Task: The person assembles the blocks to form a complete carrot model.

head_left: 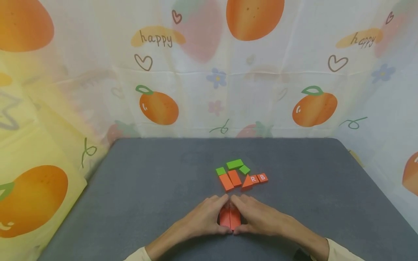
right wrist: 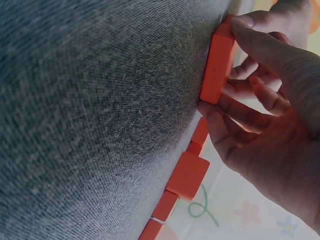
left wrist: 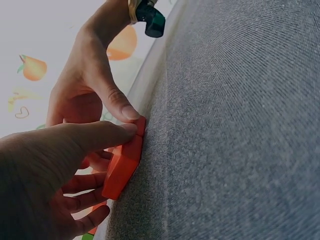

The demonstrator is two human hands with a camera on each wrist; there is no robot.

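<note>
— Left hand (head_left: 206,215): free or holding?

— Holding. Its fingers curl at the far end of the left red block (head_left: 224,218), thumb at the near end. Right hand (head_left: 261,216) mirrors this on the right red block (head_left: 235,220). Each grip is narrow, about the block's own length.

— Where does the pair lie?

— On the grey table (head_left: 147,188), in front of the person, long sides together along a thin dark seam. Fingers cover the far ends; whether those are flush cannot be told.

— Progress?

— Judgement: bringing these two together looks nearly complete. Near ends appear roughly level. Neither hand is off yet, so letting go remains.

— Other pieces?

— None held. Just beyond the hands: left orange block (head_left: 226,182) and right orange block (head_left: 234,178), side by side; then, toward the right, orange triangle (head_left: 247,183), R block (head_left: 253,179) and B block (head_left: 262,177). At the far side: long green block (head_left: 235,164), left small green block (head_left: 220,171), right small green block (head_left: 244,169). No piece of this cluster is joined to the red pair; whether any belongs with it, the pictures do not settle.
</note>
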